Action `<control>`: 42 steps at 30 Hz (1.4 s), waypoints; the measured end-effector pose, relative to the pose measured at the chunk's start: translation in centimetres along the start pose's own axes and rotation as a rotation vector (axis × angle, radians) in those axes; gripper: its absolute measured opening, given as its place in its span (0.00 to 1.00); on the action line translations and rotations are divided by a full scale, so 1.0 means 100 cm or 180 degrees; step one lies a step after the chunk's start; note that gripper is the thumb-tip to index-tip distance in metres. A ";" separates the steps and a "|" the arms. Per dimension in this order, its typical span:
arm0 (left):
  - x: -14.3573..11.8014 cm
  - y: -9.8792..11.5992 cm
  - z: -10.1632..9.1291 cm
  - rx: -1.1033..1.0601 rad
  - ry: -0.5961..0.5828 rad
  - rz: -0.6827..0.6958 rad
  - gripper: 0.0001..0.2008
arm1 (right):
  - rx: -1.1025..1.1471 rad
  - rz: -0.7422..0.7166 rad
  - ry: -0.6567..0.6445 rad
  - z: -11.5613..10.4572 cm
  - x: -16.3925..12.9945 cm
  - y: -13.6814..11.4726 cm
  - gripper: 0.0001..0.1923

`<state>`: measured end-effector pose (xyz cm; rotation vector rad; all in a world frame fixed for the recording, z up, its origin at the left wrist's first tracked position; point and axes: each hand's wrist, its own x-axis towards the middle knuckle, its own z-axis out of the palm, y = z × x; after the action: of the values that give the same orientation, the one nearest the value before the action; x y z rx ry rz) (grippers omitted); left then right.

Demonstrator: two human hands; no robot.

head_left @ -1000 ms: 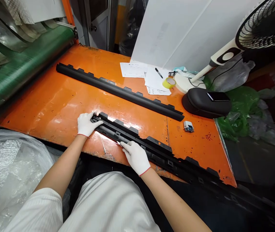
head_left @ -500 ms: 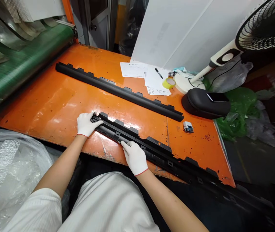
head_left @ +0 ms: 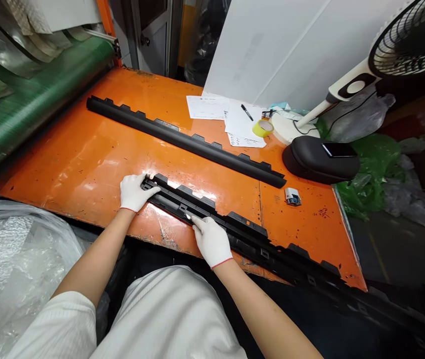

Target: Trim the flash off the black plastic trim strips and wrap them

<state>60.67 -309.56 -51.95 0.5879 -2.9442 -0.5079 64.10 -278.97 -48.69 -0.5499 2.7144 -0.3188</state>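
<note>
A long black plastic trim strip (head_left: 248, 230) lies along the table's near edge, its channelled side with tabs and square clips facing up. Its right end runs past the table corner into shadow. My left hand (head_left: 136, 192), in a white glove, grips the strip's left end, thumb across the channel. Gloved as well, my right hand (head_left: 211, 240) is closed at the strip, just right of a clip. A small pale tip pokes out at its fingertips; what it belongs to is hidden. Farther back lies a second black trim strip (head_left: 182, 139), smooth side showing.
The orange table (head_left: 96, 169) meets a green conveyor belt (head_left: 44, 85) at left. Papers (head_left: 240, 122), yellow tape (head_left: 263, 128), a black case (head_left: 319, 159) and a fan (head_left: 350, 89) stand at the back right. A small white-and-blue object (head_left: 292, 196) lies nearby. Plastic wrap (head_left: 21, 269) bulges at lower left.
My right hand has shifted slightly right along the strip, its fingertips lifting a little toward the channel. My left hand keeps its grip. The view has turned very slightly.
</note>
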 end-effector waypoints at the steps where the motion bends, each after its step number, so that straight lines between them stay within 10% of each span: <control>1: 0.000 0.000 -0.001 -0.0001 0.0004 0.0005 0.31 | 0.0052 0.0081 0.0009 -0.001 0.000 0.004 0.21; 20: -0.019 0.024 -0.006 -0.0083 0.0050 -0.0016 0.28 | 0.0401 -0.0068 0.0165 0.006 0.016 -0.002 0.14; 36: -0.038 0.082 0.023 -0.0404 0.0002 0.0141 0.27 | 0.1036 0.0323 0.0539 0.000 -0.012 0.062 0.14; 42: -0.021 0.059 0.024 -0.1074 -0.0428 0.0703 0.16 | 0.2042 0.0781 0.1021 0.005 -0.020 0.089 0.23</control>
<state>60.17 -302.89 -52.25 0.1950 -2.8936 -1.0219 63.05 -270.27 -51.11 0.0212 2.6976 -1.2326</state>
